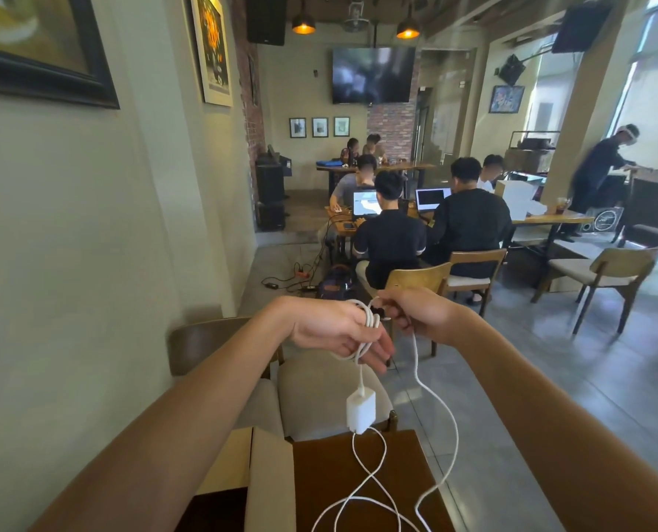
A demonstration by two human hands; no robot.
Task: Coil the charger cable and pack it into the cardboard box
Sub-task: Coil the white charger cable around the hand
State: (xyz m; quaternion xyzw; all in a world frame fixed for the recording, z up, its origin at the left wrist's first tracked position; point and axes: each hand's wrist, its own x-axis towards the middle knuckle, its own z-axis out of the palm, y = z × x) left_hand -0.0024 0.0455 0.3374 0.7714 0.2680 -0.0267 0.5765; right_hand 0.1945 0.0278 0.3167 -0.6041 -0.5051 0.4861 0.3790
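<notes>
Loose white cable lay nearest the lens, crossing itself in open loops on the dark brown surface. Landmark chosen for all positions: the white charger brick.

Brick hung in the air just above the far edge of the surface, suspended by a short run of cable from above. A second run left its underside and dropped onto the surface.

Left hand was above the brick and a little to its left, fingers extended downward, with several turns of cable wound around them (turn count not readable). Hand not clenched; the coil sat on the fingers.

Right hand was above and to the right of the brick, just beside the left hand, fingers pinched closed on the cable. From this grip one strand fell in a long curve to the right of the brick and reached the surface.

Cardboard box stood below and left of the brick, on the left part of the surface, its flap raised. No cable inside that I could see.

Cushioned chair stood behind the brick, across the surface.
</notes>
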